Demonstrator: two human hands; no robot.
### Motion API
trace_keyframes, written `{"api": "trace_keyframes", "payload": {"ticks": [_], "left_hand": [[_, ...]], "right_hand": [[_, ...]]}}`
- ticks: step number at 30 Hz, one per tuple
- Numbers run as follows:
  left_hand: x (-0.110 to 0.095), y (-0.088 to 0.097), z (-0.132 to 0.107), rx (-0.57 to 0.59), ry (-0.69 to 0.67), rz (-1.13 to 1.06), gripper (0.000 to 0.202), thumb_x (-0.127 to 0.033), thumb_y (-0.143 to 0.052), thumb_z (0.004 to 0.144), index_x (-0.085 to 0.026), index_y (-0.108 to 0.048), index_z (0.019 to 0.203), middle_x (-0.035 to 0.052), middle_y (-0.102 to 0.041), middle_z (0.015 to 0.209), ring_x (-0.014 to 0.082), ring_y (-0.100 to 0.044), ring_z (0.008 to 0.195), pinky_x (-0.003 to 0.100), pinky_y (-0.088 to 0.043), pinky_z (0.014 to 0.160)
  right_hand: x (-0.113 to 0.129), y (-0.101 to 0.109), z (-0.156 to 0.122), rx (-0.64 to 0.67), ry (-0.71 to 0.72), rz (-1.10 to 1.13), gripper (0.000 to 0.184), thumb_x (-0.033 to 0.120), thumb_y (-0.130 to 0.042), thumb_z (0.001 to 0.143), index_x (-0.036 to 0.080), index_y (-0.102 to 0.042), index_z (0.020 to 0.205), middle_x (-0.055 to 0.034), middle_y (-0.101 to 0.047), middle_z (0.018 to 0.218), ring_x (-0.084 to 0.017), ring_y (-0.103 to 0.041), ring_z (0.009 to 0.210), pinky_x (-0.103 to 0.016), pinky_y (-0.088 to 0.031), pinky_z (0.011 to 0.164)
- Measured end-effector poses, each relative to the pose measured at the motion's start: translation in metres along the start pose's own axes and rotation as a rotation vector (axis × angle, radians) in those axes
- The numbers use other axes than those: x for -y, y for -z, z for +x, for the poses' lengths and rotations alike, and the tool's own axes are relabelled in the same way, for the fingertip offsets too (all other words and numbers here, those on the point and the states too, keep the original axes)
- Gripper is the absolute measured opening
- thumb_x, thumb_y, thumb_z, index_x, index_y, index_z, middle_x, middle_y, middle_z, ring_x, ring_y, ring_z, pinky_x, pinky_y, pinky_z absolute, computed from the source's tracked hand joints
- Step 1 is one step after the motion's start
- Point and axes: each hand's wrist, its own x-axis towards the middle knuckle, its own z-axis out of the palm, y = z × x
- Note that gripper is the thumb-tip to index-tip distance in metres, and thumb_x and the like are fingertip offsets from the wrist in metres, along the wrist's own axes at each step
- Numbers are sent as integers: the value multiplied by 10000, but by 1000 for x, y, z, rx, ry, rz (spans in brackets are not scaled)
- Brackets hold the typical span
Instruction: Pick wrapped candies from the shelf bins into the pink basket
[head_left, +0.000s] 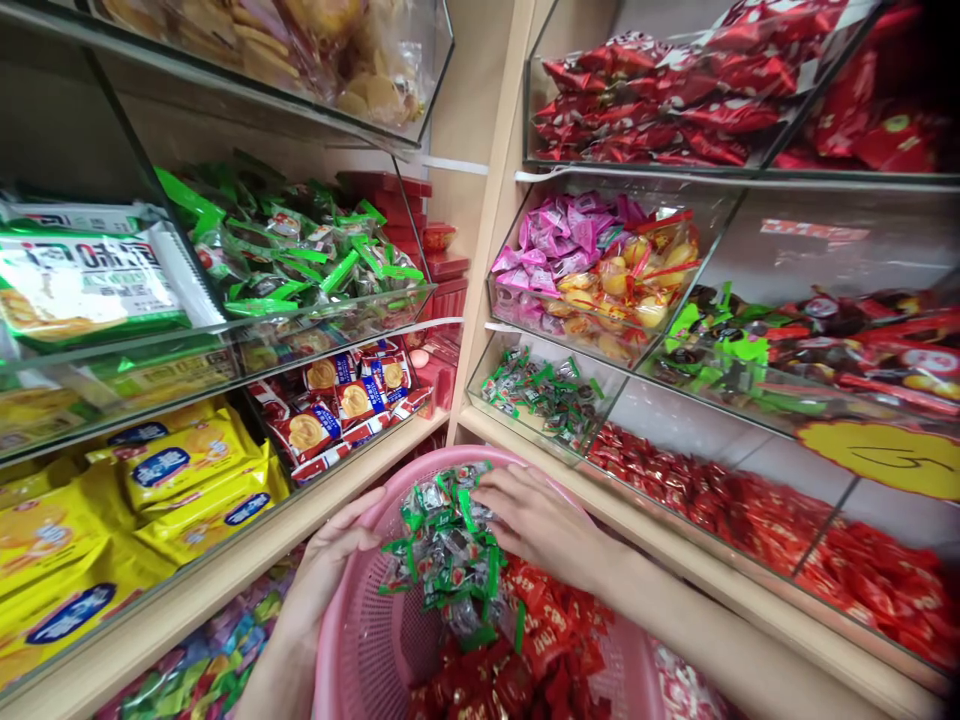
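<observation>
A pink plastic basket (341, 590) with slotted walls stands in front of me, below the shelf corner. At its left rim my left hand (330, 560) is closed, fingers bent over the edge. My right hand (529, 520) reaches in over the far right rim. Its fingers curl against a heap of green-and-clear wrapped candies (450, 555); the palm side is hidden. Beneath and nearer me lie red-wrapped candies (555, 620) and dark red ones (480, 685), also in the basket.
On the right shelves, clear bins hold small green-wrapped candies (544, 395), red candies (675, 475) and pink packets (562, 240). A yellow price tag (889, 458) hangs there. Yellow packs (187, 465) and biscuit packets (352, 400) fill the left bins. A wooden shelf edge (180, 600) borders the basket.
</observation>
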Motion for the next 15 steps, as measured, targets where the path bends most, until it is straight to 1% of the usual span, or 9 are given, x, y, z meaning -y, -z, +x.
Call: {"api": "trace_keyframes", "payload": {"ticks": [6,10,15], "left_hand": [[-4,-5,-7,31,26,-53,641,-122,-619,539,-208,-555,1170,-47,-588,574,107,-513,569,226,-399,660],[-6,-7,-9,18,23,-65,661,-113,-612,527,-187,-550,1180,-26,-633,633,125,-547,596,229,-403,661],[-6,-3,-6,44,30,-12,684,-130,-630,531,-207,-534,1204,-24,-648,651,126,-553,576,236,-402,654]], "right_hand": [[8,-9,8,15,-35,-91,201,188,-471,811,174,-541,998,-65,-513,968,-194,-467,932,-353,-417,805],[13,-15,15,-7,-43,-148,101,173,-492,784,165,-549,867,-63,-504,937,-196,-468,897,-335,-412,765],[14,-20,19,-48,-86,-161,81,197,-502,791,177,-548,854,-51,-508,907,-198,-467,890,-320,-399,731]]}}
